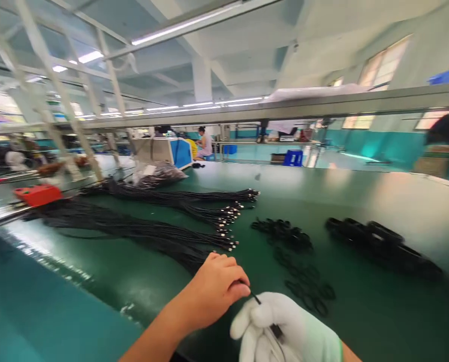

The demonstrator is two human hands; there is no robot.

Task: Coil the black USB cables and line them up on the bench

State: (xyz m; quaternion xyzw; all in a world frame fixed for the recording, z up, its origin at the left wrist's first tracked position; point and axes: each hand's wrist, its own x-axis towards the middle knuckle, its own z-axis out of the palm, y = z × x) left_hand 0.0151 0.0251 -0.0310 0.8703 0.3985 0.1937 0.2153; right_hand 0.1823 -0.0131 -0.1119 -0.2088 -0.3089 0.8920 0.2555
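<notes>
Head view shows me a bare left hand (221, 282) and gloved right hand (284, 317) gripping one cable (255, 297), seemingly midway, bunched cables (133, 226) at left apparently remaining, black coils (382, 242) at right.

cable bundles (145, 229) block left; narrow free lane between black rings (284, 234) and thick coils (382, 242).

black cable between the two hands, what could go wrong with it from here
The black cable might slip, since its visible span between the bare left hand and gloved right hand is thin.
It could tangle with the cable bundles lying loose near the left hand.
The gloved hand might also nudge the black rings scattered beyond it.
</notes>
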